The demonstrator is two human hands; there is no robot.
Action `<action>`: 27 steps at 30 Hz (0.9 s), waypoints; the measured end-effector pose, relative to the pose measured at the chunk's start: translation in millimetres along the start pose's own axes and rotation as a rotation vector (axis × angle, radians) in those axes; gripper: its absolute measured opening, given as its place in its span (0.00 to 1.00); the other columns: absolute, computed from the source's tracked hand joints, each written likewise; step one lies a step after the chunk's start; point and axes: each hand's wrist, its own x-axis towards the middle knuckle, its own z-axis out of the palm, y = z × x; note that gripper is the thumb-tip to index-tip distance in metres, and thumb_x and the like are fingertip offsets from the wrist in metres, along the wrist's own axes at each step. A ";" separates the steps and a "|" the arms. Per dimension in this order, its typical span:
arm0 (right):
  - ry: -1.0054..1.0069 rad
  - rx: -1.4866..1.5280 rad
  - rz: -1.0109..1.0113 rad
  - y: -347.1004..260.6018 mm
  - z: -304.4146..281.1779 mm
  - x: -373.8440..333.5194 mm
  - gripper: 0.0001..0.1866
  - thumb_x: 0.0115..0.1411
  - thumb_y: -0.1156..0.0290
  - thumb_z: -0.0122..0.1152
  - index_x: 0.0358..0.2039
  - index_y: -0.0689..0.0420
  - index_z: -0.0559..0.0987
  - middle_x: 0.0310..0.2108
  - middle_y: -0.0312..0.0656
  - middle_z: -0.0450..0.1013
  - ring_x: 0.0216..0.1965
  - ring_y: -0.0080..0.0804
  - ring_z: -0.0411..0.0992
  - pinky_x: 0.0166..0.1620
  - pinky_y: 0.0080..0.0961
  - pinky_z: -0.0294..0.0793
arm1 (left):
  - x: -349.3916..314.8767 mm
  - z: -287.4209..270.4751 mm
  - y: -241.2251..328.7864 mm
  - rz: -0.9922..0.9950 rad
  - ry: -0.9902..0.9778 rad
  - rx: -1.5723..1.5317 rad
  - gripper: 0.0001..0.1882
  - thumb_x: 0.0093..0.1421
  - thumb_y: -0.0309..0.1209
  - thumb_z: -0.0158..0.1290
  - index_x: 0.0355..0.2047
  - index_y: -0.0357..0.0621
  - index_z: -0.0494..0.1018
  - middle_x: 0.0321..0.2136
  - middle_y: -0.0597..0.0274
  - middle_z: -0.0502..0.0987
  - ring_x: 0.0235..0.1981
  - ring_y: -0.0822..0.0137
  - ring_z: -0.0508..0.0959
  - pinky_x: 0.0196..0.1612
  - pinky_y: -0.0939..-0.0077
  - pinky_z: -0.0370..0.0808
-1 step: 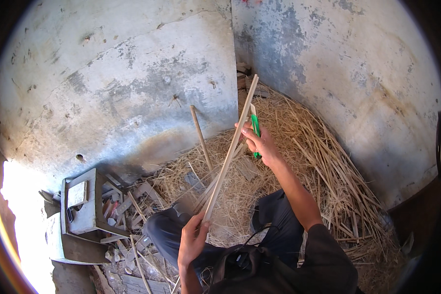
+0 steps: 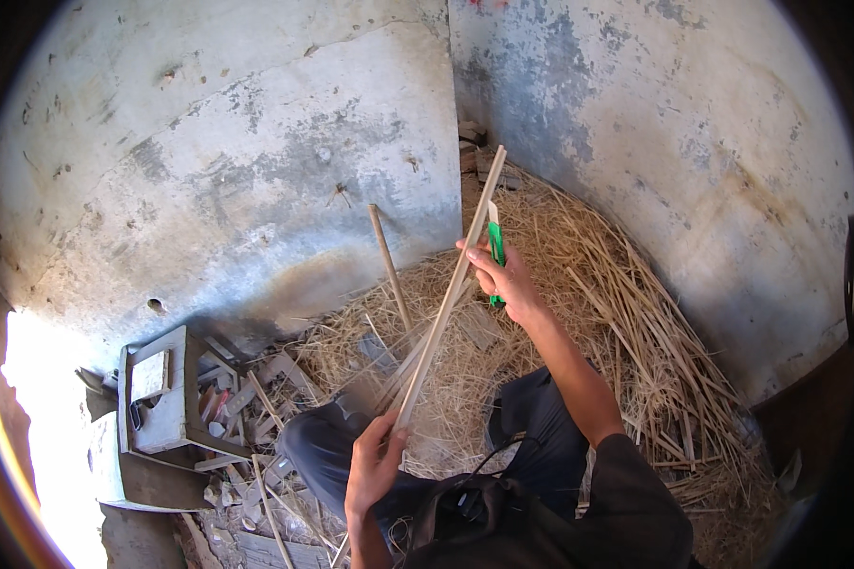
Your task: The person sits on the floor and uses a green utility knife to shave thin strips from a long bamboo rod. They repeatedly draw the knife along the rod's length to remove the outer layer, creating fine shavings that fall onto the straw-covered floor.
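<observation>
A long pale strip of wood or bamboo [image 2: 443,308] slants up and away from me, with a lengthwise line along it. My left hand [image 2: 374,467] grips its lower end between thumb and fingers, above my left knee. Farther up, my right hand [image 2: 509,283] is closed around a green-handled knife [image 2: 496,245], its pale blade pointing up beside the strip. The fingertips of that hand also touch the strip. Part of the knife handle is hidden by my fingers.
Shavings and straw-like strips [image 2: 541,223] cover the floor ahead, with long strips [image 2: 650,332] heaped at the right. A stick [image 2: 389,266] stands near the wall. At left, a wooden stool [image 2: 166,429] lies tipped among wood scraps. Peeling walls [image 2: 285,142] meet in a corner.
The strip's far end has shifted very slightly to the right, along with the knife's tip. Both hands keep their hold.
</observation>
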 end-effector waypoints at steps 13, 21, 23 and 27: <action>0.097 -0.052 -0.146 -8.6 3.3 -2.2 0.18 0.76 0.55 0.57 0.52 0.57 0.81 0.25 0.29 0.71 0.15 0.12 0.51 0.20 0.19 0.48 | -6.1 -13.6 -9.0 -0.215 -0.188 -0.241 0.18 0.81 0.39 0.46 0.48 0.35 0.76 0.22 0.73 0.68 0.20 0.82 0.65 0.23 0.82 0.64; -0.144 -0.304 -0.394 10.3 39.1 -20.9 0.20 0.76 0.50 0.51 0.49 0.53 0.79 0.27 0.33 0.75 0.21 0.15 0.64 0.24 0.20 0.63 | 11.4 -5.3 37.2 -0.015 0.086 -0.213 0.17 0.81 0.37 0.45 0.44 0.36 0.77 0.18 0.74 0.64 0.18 0.82 0.59 0.22 0.81 0.57; -0.204 -0.533 -0.510 4.7 54.4 -36.8 0.18 0.73 0.52 0.57 0.47 0.54 0.81 0.29 0.34 0.79 0.23 0.18 0.74 0.25 0.21 0.70 | 15.5 -2.8 43.3 0.029 0.153 -0.175 0.17 0.81 0.37 0.45 0.43 0.36 0.77 0.17 0.74 0.64 0.18 0.82 0.60 0.22 0.80 0.57; -0.311 -0.694 -0.754 2.5 79.6 -52.7 0.14 0.66 0.56 0.65 0.40 0.54 0.84 0.27 0.36 0.81 0.25 0.28 0.81 0.28 0.27 0.80 | 17.4 0.2 48.3 0.055 0.203 -0.209 0.18 0.80 0.37 0.46 0.41 0.35 0.78 0.17 0.74 0.65 0.19 0.82 0.61 0.23 0.79 0.57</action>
